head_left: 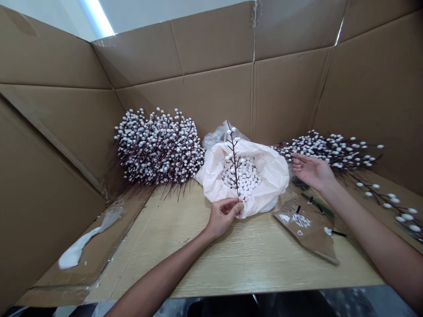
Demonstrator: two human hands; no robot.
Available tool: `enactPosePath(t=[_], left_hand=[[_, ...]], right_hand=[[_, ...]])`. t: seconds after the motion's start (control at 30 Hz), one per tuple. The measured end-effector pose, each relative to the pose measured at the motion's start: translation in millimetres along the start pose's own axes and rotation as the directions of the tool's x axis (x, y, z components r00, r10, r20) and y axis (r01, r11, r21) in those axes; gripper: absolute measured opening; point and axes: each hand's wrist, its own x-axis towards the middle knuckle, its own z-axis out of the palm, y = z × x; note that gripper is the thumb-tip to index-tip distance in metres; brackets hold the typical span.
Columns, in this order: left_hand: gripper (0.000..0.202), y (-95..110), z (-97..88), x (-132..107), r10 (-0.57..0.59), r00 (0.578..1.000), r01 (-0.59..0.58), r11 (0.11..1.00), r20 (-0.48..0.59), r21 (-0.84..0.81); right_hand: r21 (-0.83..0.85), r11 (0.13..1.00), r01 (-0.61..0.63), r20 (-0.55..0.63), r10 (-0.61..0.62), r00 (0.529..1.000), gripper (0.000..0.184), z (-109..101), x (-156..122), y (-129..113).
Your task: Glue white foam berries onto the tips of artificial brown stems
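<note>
My left hand point(224, 215) is closed in a pinch around the lower end of a dark brown berry stem point(235, 169). The stem stands upright with a few white berries near its upper part. Behind it, a pale pink plastic bag point(211, 165) lies wide with many loose white berries point(249, 178) inside. My right hand point(312, 171) is raised to the right of the bag, its fingers loosely bent and slightly apart, with nothing visible between them. Close behind that hand lies a bundle of finished-looking berry stems point(317, 147).
A big pile of white-berried stems point(158, 147) is at the back left. A cardboard piece point(310, 240) with white smears and small black sticks lies at the right front. A white-ended plastic strip point(74, 253) lies left. Cardboard walls point(211, 97) enclose the wooden table point(185, 264).
</note>
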Motion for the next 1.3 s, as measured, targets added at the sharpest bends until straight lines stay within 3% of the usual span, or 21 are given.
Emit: enactPosePath(t=[1.3], left_hand=[[0.034,0.6,-0.8,-1.3,-0.011,1.000,0.011,1.000,-0.012,0.013]], right_hand=[[0.005,0.999,-0.039,0.017,0.039,0.999,0.023,2.3,0.0,5.6]])
